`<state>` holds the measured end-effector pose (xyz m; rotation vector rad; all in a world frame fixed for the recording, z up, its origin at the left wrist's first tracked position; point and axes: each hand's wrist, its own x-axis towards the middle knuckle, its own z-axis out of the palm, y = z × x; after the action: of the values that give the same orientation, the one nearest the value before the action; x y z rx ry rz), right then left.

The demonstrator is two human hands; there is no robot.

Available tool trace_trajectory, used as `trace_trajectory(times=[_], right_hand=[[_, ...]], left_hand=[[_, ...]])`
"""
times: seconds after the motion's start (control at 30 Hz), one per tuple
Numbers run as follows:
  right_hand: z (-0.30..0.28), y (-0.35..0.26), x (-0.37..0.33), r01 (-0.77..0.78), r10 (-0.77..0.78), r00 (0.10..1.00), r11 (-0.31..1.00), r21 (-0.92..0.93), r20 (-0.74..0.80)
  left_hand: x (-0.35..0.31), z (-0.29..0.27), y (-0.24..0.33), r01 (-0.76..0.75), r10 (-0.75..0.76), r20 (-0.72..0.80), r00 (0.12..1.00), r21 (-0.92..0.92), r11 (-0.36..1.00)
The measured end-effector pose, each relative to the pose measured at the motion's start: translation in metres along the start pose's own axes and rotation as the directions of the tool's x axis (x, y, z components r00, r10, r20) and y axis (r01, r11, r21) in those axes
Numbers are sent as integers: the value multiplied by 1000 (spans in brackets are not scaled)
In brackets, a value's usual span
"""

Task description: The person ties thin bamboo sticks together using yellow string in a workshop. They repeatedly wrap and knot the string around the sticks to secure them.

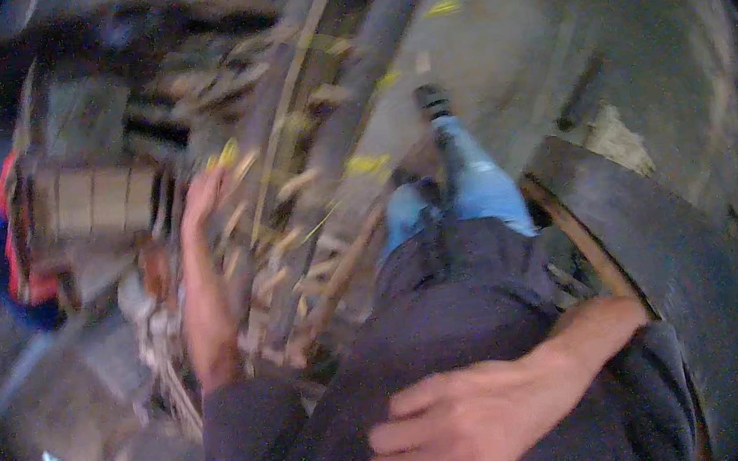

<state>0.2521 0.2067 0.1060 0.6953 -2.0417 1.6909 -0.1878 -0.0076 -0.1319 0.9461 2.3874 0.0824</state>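
Note:
My left arm reaches forward on the left, and my left hand is smeared by motion. Next to its fingers are a yellow patch and a pale, short piece that looks like wood; whether the hand touches either is unclear. Bent across the front of my dark shirt, my right arm brings my right hand close to my chest. Its fingers are curled, with the back of the hand showing. Anything inside that hand is hidden.
Many pale wood-like pieces lie along long dark beams at left. A slatted box-like object stands farther left, beside a red and blue shape. A dark panel with a brownish edge stands right of my legs. Grey floor lies ahead.

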Motion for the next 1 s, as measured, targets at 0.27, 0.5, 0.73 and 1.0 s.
trace_trajectory(times=[0.27, 0.5, 0.73, 1.0], right_hand=[[-102, 61, -177, -802, 572, 543, 570, -178, -615], [-210, 281, -448, -695, 458, -440, 370, 616, -772], [-266, 597, -751, -821, 384, -567, -192, 538, -728], [-481, 777, -915, -687, 367, -719, -502, 525, -591]], left_hand=[[1, -48, 102, 40, -71, -154, 986, -196, 980], [81, -35, 394, -188, 205, -757, 620, 111, 976], [238, 60, 682, -200, 516, -454, 726, 579, 790], [381, 167, 742, 283, 75, -459, 885, 660, 696]])
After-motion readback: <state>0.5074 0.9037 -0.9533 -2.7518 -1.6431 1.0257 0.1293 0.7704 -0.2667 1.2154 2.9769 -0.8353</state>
